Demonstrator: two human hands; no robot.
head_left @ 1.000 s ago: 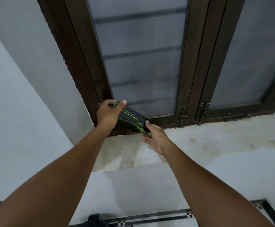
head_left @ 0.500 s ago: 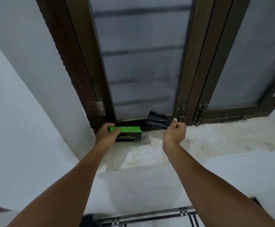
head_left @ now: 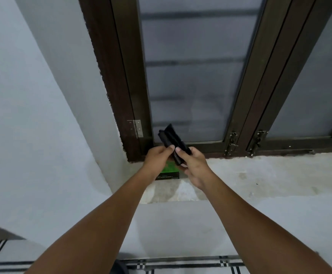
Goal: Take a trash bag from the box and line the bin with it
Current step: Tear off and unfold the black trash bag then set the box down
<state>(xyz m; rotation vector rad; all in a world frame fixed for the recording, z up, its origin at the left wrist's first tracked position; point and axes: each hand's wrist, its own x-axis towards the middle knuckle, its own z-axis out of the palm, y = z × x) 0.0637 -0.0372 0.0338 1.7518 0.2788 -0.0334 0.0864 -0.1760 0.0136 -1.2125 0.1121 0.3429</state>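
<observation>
Both hands are holding a folded black trash bag (head_left: 173, 144) up in front of the window frame (head_left: 109, 76). The left hand (head_left: 158, 156) is pinching its near edge between thumb and fingers, and the right hand (head_left: 193, 164) is wrapping around its lower end. The green box (head_left: 169, 171) is lying on the windowsill (head_left: 260, 175) just below the hands, half hidden by them, close to the corner of the wall.

The bag is looking tightly folded and slick, so the layers are probably clinging together; picking at the wrong edge would likely leave the person rubbing at a sealed end instead of the mouth. A hard tug to open it could tear the thin film. With both hands working above the box, a stray wrist could be knocking it off the sill. No bin is clearly showing; a dark shape (head_left: 121, 267) at the bottom edge is too cut off to name, so lining is not yet beginning.
</observation>
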